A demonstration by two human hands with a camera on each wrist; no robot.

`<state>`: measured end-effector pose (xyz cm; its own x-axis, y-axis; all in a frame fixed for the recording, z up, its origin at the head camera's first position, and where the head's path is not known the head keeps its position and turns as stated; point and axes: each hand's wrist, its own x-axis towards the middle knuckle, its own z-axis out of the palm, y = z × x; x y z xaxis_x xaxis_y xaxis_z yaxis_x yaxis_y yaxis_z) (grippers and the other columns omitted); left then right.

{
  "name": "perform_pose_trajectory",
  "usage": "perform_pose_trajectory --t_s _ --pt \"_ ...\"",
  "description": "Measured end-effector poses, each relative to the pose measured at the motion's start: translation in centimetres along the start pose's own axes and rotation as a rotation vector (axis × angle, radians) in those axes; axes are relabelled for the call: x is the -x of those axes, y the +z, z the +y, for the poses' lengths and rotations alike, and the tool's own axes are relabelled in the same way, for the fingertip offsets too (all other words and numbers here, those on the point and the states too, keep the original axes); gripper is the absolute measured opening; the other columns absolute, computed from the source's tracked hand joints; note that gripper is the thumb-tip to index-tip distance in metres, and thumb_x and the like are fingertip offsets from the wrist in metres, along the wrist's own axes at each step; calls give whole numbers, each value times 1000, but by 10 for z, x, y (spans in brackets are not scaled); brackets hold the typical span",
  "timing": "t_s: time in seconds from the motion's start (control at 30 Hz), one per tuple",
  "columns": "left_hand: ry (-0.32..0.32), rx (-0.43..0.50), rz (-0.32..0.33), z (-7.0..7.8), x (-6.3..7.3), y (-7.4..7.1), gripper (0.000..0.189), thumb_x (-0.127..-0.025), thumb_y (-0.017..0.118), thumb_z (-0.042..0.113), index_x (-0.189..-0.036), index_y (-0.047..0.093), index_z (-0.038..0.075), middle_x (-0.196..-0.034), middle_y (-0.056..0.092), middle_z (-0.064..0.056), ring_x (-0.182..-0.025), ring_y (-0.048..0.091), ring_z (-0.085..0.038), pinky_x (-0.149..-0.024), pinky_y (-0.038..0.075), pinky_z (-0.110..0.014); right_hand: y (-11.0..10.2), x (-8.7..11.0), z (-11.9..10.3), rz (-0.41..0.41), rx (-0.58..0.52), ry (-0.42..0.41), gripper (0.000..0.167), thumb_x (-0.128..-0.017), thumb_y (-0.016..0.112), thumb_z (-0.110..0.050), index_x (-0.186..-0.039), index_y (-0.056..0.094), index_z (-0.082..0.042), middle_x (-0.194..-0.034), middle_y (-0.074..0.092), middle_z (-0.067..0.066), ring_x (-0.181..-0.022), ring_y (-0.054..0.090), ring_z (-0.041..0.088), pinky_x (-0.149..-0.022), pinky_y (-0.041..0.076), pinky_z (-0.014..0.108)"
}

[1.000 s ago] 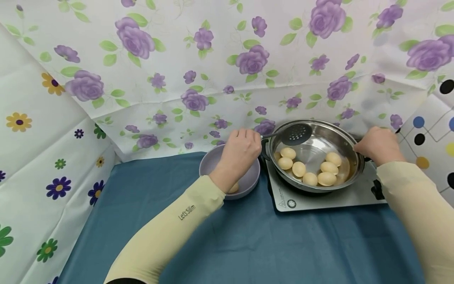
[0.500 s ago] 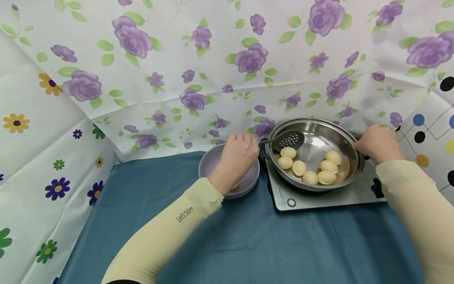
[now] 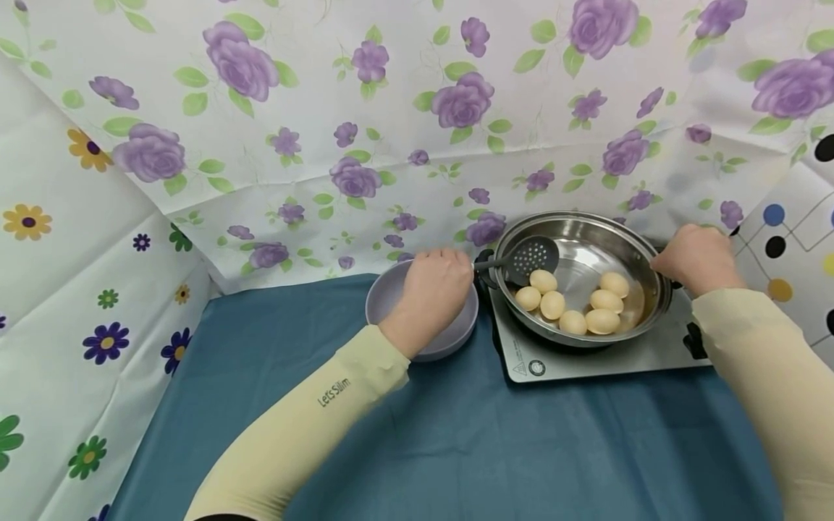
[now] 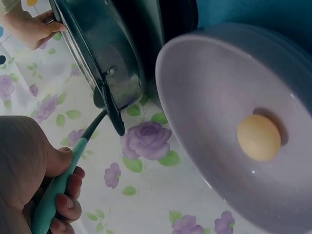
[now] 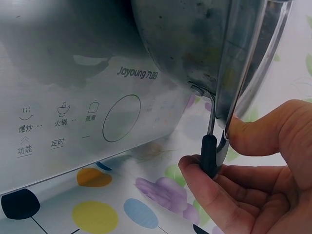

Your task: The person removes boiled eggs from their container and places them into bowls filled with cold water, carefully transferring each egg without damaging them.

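My left hand (image 3: 435, 293) grips the green handle (image 4: 52, 199) of a skimmer, above a lilac bowl (image 3: 384, 289). The skimmer's black perforated head (image 3: 536, 255) dips into a shallow steel pot (image 3: 576, 250), against the left-hand group of peeled eggs (image 3: 552, 305). More eggs (image 3: 607, 301) lie in liquid at the pot's right side. With thumb and fingers, my right hand (image 3: 698, 259) holds the pot's right side handle (image 5: 209, 155). One egg (image 4: 259, 138) sits in the bowl, seen in the left wrist view and hidden by my hand from the head camera.
The pot stands on a silver induction cooker (image 3: 560, 365) with a touch panel. A second black side handle (image 3: 485, 269) projects from the pot towards the bowl. Blue cloth (image 3: 417, 449) covers the table; flowered sheeting (image 3: 293, 145) rises behind.
The skimmer's head has come down into the pot and reached the left eggs, nudging some of them slightly right. My right hand keeps its hold on the pot's handle.
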<state>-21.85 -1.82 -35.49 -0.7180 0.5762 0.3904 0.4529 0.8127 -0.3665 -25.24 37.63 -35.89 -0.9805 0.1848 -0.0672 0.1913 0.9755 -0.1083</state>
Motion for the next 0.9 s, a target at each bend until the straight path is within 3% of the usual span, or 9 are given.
perform_pose_trajectory --t_s 0.23,0.43,0.63,0.9 --pt "-54 99 -104 6 1 0 20 -91 50 16 -72 55 12 -62 47 -1 -50 46 -15 -42 37 -27 2 -1 -2 5 -14 0 39 -72 64 -31 -72 59 8 -78 58 31 -74 54 48 -55 45 48" --pt "-90 168 -178 12 -1 2 14 -88 53 19 -77 57 12 -65 50 -1 -51 50 -16 -42 41 -30 1 0 -3 20 -6 -14 37 -72 64 -30 -68 58 6 -75 58 30 -70 54 47 -52 44 47" --pt "-151 254 -311 18 -5 1 13 -84 59 27 -84 58 14 -67 52 2 -52 51 -13 -40 40 -31 1 1 -4 21 1 -3 38 -72 63 -30 -70 59 8 -76 58 31 -70 55 48 -50 45 46" --pt "-190 423 -451 19 -11 -4 9 -86 60 23 -78 60 18 -64 54 3 -52 52 -12 -40 40 -29 0 2 -4 22 1 8 43 -72 64 -30 -74 60 13 -78 58 34 -72 55 50 -51 45 48"
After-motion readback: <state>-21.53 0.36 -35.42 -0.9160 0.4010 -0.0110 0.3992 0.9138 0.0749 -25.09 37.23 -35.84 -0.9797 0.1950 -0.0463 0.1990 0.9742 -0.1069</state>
